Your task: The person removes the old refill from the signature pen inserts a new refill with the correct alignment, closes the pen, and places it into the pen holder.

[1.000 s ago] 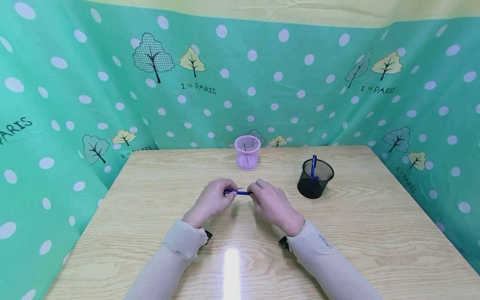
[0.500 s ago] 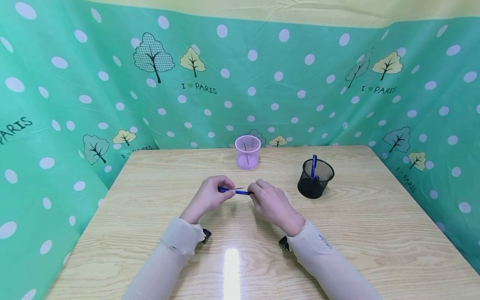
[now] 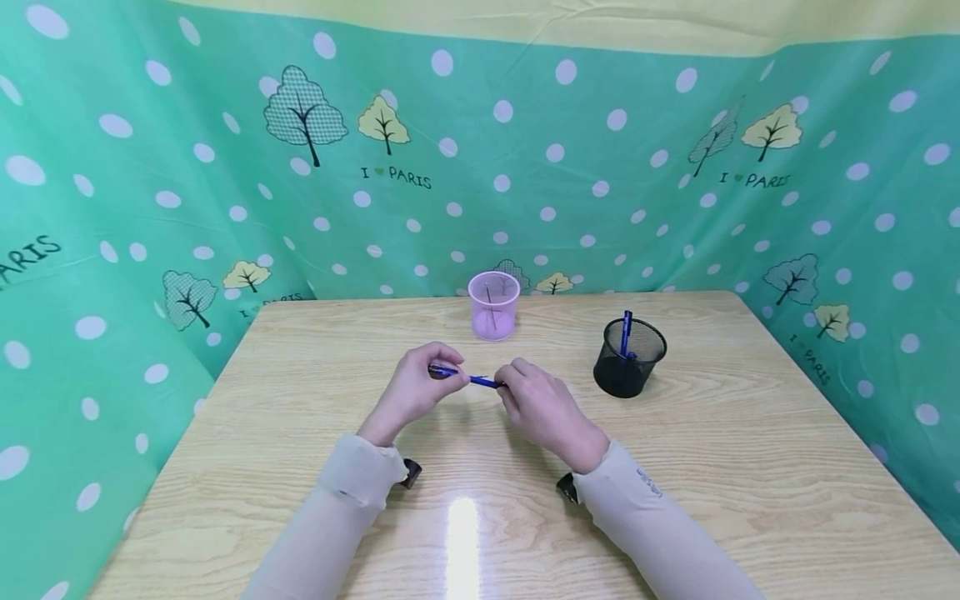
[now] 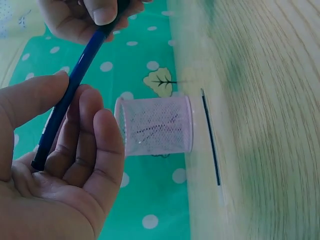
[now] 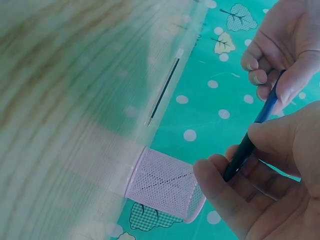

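Observation:
A dark blue pen [image 3: 483,382] spans the space between both hands, slightly above the table. My left hand [image 3: 417,386] pinches it between thumb and fingers, and the pen's end lies over the palm in the left wrist view. The dark end of the pen [image 5: 242,155] is held by my right hand [image 3: 542,408] with thumb and fingers. Beyond the hands, a thin pen refill [image 4: 212,142] with a dark ink column lies on the tabletop. From the head view it is mostly hidden behind the pen and left hand.
A lilac mesh pen holder [image 3: 482,323] stands at the table's back, with thin dark refill-like sticks inside. To the right is a black mesh pen holder [image 3: 613,382] containing blue pens [image 3: 626,333]. A green dotted curtain [image 3: 525,225] hangs behind the wooden table [image 3: 315,358].
My left hand has shifted left and a little away along the pen, and the pen's left end has tilted up. The right hand has stayed in nearly the same place.

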A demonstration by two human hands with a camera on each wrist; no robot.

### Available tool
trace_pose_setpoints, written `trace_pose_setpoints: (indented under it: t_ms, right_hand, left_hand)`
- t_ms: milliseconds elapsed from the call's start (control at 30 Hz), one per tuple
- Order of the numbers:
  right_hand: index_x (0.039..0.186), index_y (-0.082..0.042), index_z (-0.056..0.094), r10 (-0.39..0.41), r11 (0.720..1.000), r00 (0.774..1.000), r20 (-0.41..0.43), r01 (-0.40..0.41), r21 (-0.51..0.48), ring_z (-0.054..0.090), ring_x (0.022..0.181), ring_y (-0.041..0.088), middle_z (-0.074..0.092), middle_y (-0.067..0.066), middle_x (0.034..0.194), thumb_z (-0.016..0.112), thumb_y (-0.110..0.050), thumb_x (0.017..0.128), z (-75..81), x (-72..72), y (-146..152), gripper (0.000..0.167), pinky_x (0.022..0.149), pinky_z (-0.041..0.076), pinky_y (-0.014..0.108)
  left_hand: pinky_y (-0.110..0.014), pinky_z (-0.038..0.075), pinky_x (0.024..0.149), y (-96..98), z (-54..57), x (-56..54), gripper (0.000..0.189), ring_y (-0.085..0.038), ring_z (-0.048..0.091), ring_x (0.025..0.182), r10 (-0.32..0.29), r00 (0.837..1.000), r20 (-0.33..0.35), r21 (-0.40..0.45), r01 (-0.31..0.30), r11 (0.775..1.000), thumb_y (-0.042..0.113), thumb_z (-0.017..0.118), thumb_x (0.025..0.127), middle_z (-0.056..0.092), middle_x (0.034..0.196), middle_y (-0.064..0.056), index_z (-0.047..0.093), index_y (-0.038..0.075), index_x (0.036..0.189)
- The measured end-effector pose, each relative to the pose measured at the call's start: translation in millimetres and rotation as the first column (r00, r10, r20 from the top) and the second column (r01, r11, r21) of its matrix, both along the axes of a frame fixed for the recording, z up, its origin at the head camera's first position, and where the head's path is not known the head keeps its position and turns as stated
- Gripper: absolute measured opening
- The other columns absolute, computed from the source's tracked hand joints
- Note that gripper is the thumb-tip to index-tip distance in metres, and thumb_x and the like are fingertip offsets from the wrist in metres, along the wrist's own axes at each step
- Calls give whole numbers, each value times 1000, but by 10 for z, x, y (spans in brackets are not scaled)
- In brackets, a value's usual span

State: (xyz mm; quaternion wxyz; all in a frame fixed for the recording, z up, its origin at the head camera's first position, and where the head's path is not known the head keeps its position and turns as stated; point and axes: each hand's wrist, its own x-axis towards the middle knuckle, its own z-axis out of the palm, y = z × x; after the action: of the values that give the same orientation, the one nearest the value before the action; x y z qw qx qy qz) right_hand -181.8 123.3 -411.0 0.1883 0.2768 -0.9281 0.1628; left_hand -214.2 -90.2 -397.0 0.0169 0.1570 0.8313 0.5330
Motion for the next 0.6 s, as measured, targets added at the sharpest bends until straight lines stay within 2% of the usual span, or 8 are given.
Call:
trace_pose_setpoints:
  t_ms: [300,500,600]
  right_hand:
    - [97,-13,64,7,1000,1000,11,-6,-16,46,66,6,51,-6,80,62,-13,91,19,13,-13,6,55,43,22]
    - [98,-12,63,9,1000,1000,9,-9,-21,46,66,6,52,-5,80,63,-13,91,29,19,-9,6,55,43,22]
    - [98,-12,63,9,1000,1000,6,-9,-22,46,66,6,52,-5,81,63,-13,91,33,20,-8,7,55,43,22]
  left_hand:
    - [-30,52,67,10,0,7,36,-19,63,78,63,996,63,71,-67,995,14,76,81,66,90,-10,58,2,110]
    - [-41,53,72,30,-5,3,28,-19,64,73,47,989,140,182,-72,981,12,76,81,68,86,-11,60,0,101]
    - [-41,54,75,39,-4,7,25,-18,64,73,34,984,173,221,-72,972,10,75,81,68,84,-10,62,0,99]
